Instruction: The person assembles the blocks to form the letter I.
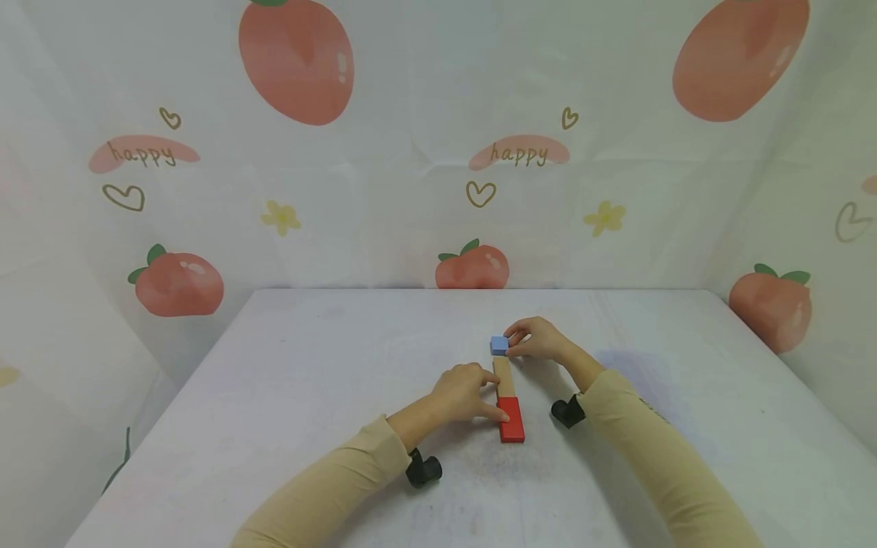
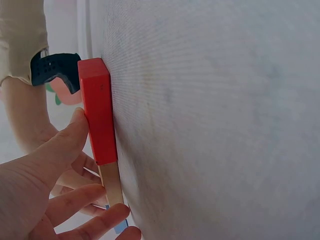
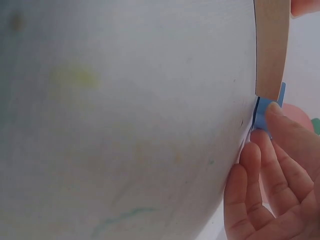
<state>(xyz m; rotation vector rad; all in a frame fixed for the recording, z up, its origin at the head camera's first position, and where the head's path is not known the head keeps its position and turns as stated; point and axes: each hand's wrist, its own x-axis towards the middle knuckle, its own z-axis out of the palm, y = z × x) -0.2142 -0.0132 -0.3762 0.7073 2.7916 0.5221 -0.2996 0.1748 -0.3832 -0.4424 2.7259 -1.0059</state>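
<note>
In the head view, a red block [image 1: 511,420], a plain wooden block [image 1: 504,377] and a small blue block [image 1: 499,345] lie in a line on the table, red nearest. My left hand [image 1: 462,392] is at the left of the line. Its thumb touches the red block [image 2: 99,115]; its index finger is against the wooden block [image 2: 111,182]. At the far end, my right hand [image 1: 540,339] pinches the blue block [image 3: 265,112] between thumb and fingers. The blue block meets the end of the wooden block [image 3: 271,50].
The white table [image 1: 329,380] extends around the blocks. Behind it hangs a white cloth [image 1: 397,190] printed with fruit, hearts and flowers. Black wrist cameras sit under the left sleeve [image 1: 336,479] and right sleeve [image 1: 658,449].
</note>
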